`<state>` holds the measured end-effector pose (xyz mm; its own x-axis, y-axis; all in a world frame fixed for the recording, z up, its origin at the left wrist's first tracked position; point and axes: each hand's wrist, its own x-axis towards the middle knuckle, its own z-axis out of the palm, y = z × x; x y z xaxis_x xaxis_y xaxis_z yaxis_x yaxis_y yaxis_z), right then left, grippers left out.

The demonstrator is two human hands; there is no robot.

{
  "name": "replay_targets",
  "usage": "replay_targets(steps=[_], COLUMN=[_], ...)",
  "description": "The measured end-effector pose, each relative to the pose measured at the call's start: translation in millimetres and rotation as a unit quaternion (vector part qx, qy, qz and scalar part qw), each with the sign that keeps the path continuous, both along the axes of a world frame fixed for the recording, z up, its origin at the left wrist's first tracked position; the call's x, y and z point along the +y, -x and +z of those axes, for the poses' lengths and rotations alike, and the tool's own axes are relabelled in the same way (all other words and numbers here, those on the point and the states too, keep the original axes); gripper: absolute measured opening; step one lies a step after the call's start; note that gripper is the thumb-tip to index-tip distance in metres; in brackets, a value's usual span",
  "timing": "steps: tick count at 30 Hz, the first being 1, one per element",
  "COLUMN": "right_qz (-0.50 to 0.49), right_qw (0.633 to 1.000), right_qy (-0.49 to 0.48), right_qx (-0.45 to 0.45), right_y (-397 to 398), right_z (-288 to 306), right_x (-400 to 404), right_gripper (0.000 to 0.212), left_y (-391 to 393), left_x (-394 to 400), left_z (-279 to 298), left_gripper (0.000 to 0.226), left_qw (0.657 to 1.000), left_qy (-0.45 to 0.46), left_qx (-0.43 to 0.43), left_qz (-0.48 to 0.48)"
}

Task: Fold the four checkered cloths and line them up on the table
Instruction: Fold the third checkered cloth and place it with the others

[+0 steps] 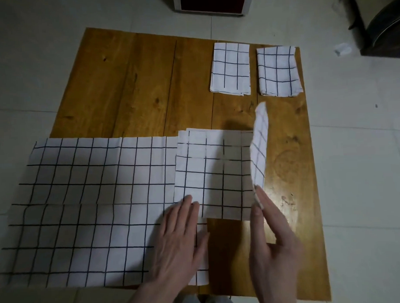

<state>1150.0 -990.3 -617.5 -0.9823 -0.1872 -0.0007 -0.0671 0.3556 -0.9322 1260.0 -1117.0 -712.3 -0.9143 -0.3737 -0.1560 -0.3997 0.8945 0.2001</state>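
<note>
Nearest, at 6 o'clock: left hand (181,240), fingers straight and together, pressed flat on the near left corner of the half-folded cloth (209,173), which it pins to the wooden table (133,85). Beside it at 5 o'clock: right hand (272,235), fingertips pinching the near end of that cloth's right edge, the flap raised on edge and blurred. Risks, as judged: the raised flap may fall askew, since only its near end is held and its far tip hangs free, giving a crooked fold; the pinned corner overlaps the unfolded cloth (87,200), so any drag could pull and wrinkle that one too. Half-folded cloth, centre to 4 o'clock: white with a dark grid, layers stepped at the far left corner, a dim shadow across it. Unfolded cloth, 8 to 9 o'clock: same pattern, spread flat with creases, its left side overhanging the table edge. Far, at 1 o'clock: first folded cloth (230,69) and second folded cloth (279,71), neat rectangles set just beside each other, apart, the right one slightly tilted.
</note>
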Motion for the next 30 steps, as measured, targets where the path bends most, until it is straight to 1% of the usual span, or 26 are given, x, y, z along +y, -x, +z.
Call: replay_targets(steps=[2,4,8,11,13,15,20,23,25,28,30], right_qz=[0.042,0.084,0.166,0.220,0.254,0.277,0.302,0.319,0.336,0.356,0.366], right_qw=[0.999,0.995,0.979,0.961,0.947,0.936,0.916,0.907,0.905,0.907,0.910], right_qy=[-0.005,-0.028,-0.082,-0.126,-0.154,-0.177,-0.230,-0.239,-0.225,-0.199,-0.179], right_qx=[0.005,0.035,0.083,0.113,0.123,0.122,0.130,0.136,0.128,0.101,0.071], right_y=[-7.2,-10.9,-16.9,-21.9,-24.8,-27.3,-30.2,-29.7,-30.5,-30.4,-25.7], right_z=[-4.3,-12.0,-33.9,-51.3,-64.1,-76.1,-98.0,-99.3,-95.6,-89.8,-86.2], right_x=[-8.0,-13.9,-27.4,-37.9,-43.0,-46.5,-50.2,-51.6,-53.2,-52.4,-49.6], right_gripper=[0.033,0.036,0.039,0.037,0.039,0.040,0.038,0.039,0.042,0.044,0.043], left_y=[-7.7,-12.6,-16.3,-18.0,-18.1,-17.2,-16.6,-17.6,-19.9,-24.3,-27.1], left_x=[-6.2,-10.6,-15.5,-20.8,-24.6,-27.6,-31.5,-30.0,-26.7,-22.0,-20.5], left_z=[-0.9,-2.1,-3.9,-5.7,-4.0,-1.5,-0.6,-2.1,-6.3,-12.4,-14.6], left_gripper=[0.071,0.076,0.080,0.099,0.104,0.100,0.075,0.070,0.071,0.086,0.089], left_qw=[1.000,1.000,0.999,0.998,0.997,0.996,0.993,0.994,0.995,0.996,0.997], left_qy=[0.001,-0.001,-0.014,-0.026,-0.039,-0.045,-0.035,-0.032,-0.032,-0.035,-0.030], left_qx=[-0.007,-0.009,0.039,0.041,0.035,0.047,0.081,0.076,0.075,0.069,0.063], left_qz=[0.002,0.001,0.018,0.038,0.053,0.066,0.075,0.069,0.060,0.050,0.036])
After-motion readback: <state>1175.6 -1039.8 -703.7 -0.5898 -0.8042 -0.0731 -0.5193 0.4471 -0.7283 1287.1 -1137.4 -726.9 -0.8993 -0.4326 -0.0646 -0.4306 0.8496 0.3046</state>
